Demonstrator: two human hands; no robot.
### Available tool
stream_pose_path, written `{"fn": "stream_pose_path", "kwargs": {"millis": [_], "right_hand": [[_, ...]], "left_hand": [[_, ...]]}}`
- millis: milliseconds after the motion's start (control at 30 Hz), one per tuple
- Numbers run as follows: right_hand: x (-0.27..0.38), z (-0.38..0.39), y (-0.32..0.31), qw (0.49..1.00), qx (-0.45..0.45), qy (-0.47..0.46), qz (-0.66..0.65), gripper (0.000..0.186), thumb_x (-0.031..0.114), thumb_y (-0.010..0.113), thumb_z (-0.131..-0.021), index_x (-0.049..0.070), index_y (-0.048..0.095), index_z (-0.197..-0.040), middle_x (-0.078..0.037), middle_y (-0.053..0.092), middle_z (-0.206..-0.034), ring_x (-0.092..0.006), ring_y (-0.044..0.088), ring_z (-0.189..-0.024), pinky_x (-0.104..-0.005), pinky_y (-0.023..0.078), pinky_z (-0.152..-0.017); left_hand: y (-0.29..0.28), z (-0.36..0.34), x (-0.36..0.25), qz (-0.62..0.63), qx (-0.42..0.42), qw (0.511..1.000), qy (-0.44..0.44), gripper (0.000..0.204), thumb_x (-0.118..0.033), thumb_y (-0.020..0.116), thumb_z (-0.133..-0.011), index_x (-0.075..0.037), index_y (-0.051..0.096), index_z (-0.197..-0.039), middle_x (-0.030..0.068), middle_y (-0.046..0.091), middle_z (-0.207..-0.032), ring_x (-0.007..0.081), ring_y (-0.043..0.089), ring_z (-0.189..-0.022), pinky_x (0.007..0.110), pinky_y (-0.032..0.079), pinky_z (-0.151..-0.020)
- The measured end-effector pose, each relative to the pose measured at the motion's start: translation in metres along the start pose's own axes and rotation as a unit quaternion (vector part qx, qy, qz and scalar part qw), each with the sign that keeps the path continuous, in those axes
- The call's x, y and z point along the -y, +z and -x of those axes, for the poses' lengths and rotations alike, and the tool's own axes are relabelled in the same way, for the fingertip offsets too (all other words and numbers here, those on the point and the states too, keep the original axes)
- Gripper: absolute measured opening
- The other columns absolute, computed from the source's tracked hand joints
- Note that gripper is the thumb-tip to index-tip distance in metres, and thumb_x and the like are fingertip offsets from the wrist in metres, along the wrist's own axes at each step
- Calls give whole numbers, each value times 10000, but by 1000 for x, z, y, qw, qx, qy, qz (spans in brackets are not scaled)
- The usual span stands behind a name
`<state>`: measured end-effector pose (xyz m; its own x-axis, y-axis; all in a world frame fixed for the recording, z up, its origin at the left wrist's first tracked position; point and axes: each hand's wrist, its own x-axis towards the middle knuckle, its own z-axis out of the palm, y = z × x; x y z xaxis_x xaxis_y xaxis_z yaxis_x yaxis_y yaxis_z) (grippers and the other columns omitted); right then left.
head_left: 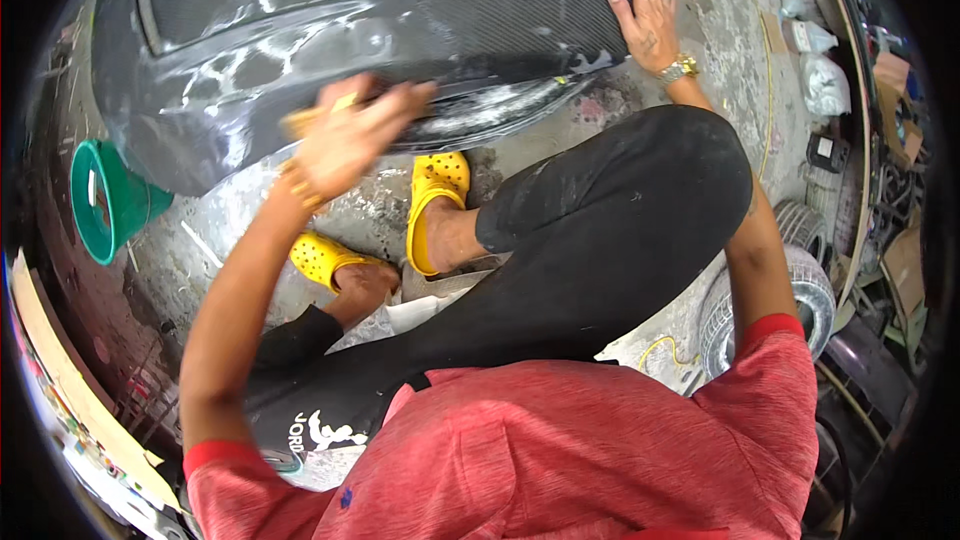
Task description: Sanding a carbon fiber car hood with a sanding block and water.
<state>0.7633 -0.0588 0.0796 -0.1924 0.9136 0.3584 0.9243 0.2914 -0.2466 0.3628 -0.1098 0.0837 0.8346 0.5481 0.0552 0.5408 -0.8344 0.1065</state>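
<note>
A dark carbon-fibre car hood, wet and streaked with whitish film, lies in front of me. My left hand is over its near edge, left of the middle, smeared by motion. Its fingers are closed round a small yellow pad, most of which the hand hides. My right hand lies flat at the hood's right edge, fingers stretched out, holding nothing. A ring and a gold-coloured watch show on that hand and wrist.
A green bucket stands at the left by the hood. My yellow clogs are on the wet concrete floor under its near edge. Tyres lie at the right, with plastic bottles and clutter beyond. A yellow cord runs along the floor.
</note>
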Motion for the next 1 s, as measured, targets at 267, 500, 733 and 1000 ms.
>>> {"fn": "stream_pose_path", "kwargs": {"millis": [267, 500, 733, 1000], "right_hand": [[-16, 7, 13, 999, -49, -1, -3, 559, 359, 550, -1015, 123, 467, -1515, -199, 369, -1595, -408, 336, -1465, -556, 220, -1205], [-19, 11, 13, 999, -52, 6, -8, 556, 358, 556, -1011, 131, 471, -1512, -199, 383, -1582, -399, 346, -1456, -529, 223, -1211], [-31, 7, 25, 996, -83, -39, -16, 528, 461, 502, -1036, 281, 472, -1531, -82, 349, -1638, -337, 312, -1505, -559, 161, -1227], [-45, 11, 34, 997, -69, -35, -3, 519, 463, 475, -1052, 263, 473, -1532, -69, 360, -1636, -306, 330, -1503, -574, 138, -1222]], "left_hand": [[81, -64, -18, 36, -112, 983, 142, 405, -154, 599, -874, -76, 679, -1263, -24, 549, -1295, 276, 527, -1095, 406, 452, -895], [24, -3, 6, -21, -33, 999, 38, 695, -98, 626, -830, -169, 516, -1512, -31, 577, -1306, 271, 559, -1092, 433, 471, -906], [49, -100, -56, 52, -148, 977, 145, 378, -157, 658, -836, -99, 703, -1207, 16, 608, -1294, 267, 551, -1098, 386, 478, -902], [12, 46, 22, -20, 6, 1000, -13, 631, -244, 533, -915, -157, 460, -1536, -13, 546, -1309, 284, 517, -1092, 423, 434, -901]]}}
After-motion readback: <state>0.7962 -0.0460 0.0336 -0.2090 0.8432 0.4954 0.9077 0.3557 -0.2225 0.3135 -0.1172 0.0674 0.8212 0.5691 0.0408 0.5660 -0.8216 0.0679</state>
